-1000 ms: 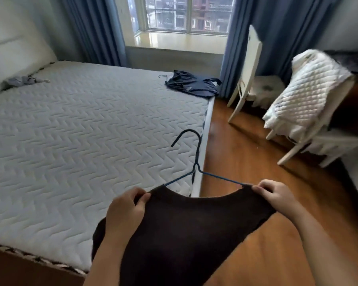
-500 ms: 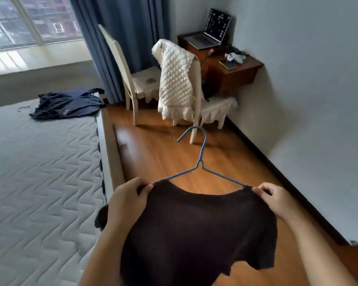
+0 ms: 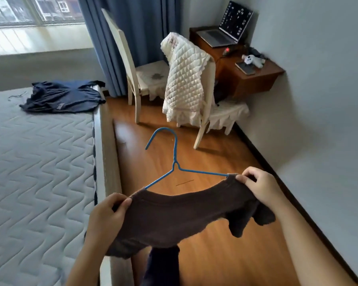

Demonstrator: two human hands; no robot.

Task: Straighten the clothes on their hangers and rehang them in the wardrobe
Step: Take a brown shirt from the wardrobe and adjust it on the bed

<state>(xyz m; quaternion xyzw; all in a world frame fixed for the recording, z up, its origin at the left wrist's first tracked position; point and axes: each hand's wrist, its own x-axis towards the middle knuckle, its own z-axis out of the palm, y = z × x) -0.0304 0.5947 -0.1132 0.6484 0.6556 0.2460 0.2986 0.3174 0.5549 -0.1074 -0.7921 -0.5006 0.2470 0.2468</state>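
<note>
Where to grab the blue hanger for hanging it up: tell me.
Grip the blue hanger at its bare twisted neck just below the hook, coming from above. Both shoulder ends are inside the brown shirt, pinched by the left hand and right hand.

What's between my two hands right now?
In the head view, the dark brown top stretches between the left hand and right hand, its neckline on the blue hanger.
</note>
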